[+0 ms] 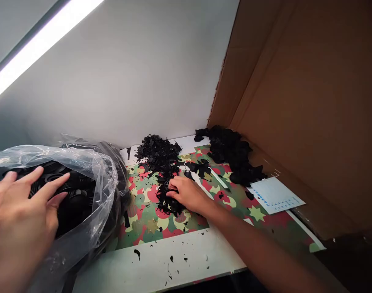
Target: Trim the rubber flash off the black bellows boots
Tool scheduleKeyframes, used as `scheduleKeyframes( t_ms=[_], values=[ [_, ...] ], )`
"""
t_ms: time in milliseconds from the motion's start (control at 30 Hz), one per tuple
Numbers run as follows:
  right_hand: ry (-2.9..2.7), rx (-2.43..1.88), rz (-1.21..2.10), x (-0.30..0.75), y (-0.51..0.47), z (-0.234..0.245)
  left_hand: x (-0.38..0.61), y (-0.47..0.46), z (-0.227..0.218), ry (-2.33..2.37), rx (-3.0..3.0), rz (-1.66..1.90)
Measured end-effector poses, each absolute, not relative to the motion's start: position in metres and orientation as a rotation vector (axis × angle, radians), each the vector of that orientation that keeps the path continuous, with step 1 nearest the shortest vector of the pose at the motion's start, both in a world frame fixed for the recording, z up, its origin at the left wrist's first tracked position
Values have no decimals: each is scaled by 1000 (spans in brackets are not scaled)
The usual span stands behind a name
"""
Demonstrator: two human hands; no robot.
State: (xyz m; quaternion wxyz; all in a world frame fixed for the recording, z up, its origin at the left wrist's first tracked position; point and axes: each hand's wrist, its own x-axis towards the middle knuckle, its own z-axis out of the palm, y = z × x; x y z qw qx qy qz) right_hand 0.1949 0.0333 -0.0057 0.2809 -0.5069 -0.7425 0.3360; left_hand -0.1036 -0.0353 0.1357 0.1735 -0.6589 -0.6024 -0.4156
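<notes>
From the head camera I see my left hand (pixel 19 219) at lower left, fingers spread flat on black parts (pixel 73 191) inside a clear plastic bag (pixel 103 195). At centre, my right hand (pixel 187 193) pinches a clump of black scraps (pixel 167 199) (on the patterned mat (pixel 143 219)); another black pile (pixel 231 154) lies right.

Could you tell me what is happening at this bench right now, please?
A person is working over a camouflage-patterned mat on a white table. The right hand is pinching black plastic pieces from a loose heap. The left hand is spread open at the mouth of a clear plastic bag full of black parts. Two more black piles lie behind, beside a cardboard wall and a paper sheet.
</notes>
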Motion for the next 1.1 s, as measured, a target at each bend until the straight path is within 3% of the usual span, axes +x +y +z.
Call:
scheduleKeyframes(
  t_ms=[200,367,533,667,800,933,1100],
  values=[
    [-1912,-1391,899,194,38,4,5,-30,68,-1672,-2671,-1117],
    [-2003,-1487,817,222,40,16,14,18,6,-2018,-2708,-1068],
    [-2106,-1675,861,263,36,17,7,21,-5,-2085,-2734,-1236],
    [-1985,-2041,656,282,41,17,13,21,-15,-2191,-2541,-1677],
    [-1874,-2265,601,293,52,11,14,25,-19,-2143,-2517,-1795],
    [-1820,-2253,646,294,57,5,5,24,-12,-1826,-2577,-1663],
    [-1724,-2115,604,287,52,10,0,13,-13,-1622,-2868,-1130]
  ],
)
